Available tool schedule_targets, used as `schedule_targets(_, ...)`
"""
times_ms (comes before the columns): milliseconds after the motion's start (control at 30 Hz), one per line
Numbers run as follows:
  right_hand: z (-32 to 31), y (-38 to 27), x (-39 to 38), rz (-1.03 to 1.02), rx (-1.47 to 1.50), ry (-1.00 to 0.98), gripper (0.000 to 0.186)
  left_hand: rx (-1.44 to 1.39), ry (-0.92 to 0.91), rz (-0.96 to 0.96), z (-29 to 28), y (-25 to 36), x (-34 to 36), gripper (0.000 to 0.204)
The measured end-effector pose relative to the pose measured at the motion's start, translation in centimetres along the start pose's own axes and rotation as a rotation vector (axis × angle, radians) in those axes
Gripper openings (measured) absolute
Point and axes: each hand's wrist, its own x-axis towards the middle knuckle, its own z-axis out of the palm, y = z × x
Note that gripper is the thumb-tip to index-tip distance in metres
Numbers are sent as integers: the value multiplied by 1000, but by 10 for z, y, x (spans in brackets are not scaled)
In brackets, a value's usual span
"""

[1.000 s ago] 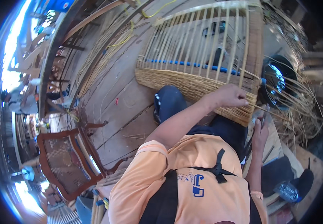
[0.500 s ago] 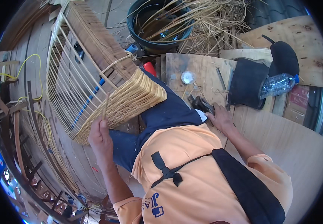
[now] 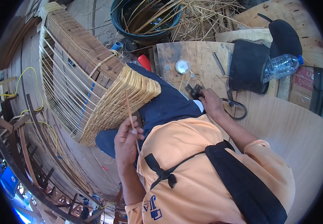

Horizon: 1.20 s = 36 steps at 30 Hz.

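Left hand (image 3: 127, 139): palm turned inward, wrist up, forearm rising from the lower edge; thumb and fingertips pinch a cane strip (image 3: 129, 108). Strip slants, upper tip over the woven band of the seat frame (image 3: 83, 41), lower end down by the shirt; can't tell if tip touches the weave. Right hand (image 3: 211, 102): arm reaching out to the side, back of hand up, fingers at a dark tool (image 3: 194, 90); can't tell if gripped or only touched. Tool is near the plywood board's (image 3: 202, 52) near edge. Dark cord loop (image 3: 238, 112) just beside right wrist.

Seat frame tilted by the person's legs, on plank floor (image 3: 68, 156). Board: round white dish (image 3: 182, 67) toward left edge, flat dark bar (image 3: 218, 63) toward right edge, black pouch (image 3: 247, 66) over right edge. Clear bottle (image 3: 281, 68), blue cap, right of pouch. Dark green bucket (image 3: 146, 37) past the board's far left corner, water and cane in it; tangled cane heap (image 3: 206, 18) beside it.

Materials: frame rough brown wood, pale cane woven tight along the band, loose parallel strands across. Strip thin, tan, nearly straight. Bottle ribbed plastic.
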Motion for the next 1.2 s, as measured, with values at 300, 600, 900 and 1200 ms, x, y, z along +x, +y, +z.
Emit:
schedule_targets(300,32,-26,-4,-11,-182,151,34,163,113,-28,1,-1,-12,34)
schedule_targets(600,40,-6,13,63,-354,306,33,597,163,250,-7,48,8,33)
schedule_targets(900,13,0,6,-141,162,296,39,872,221,513,-15,73,52,23)
schedule_targets(1200,-52,-122,5,22,1421,-408,45,139,-7,30,-2,26,3,18)
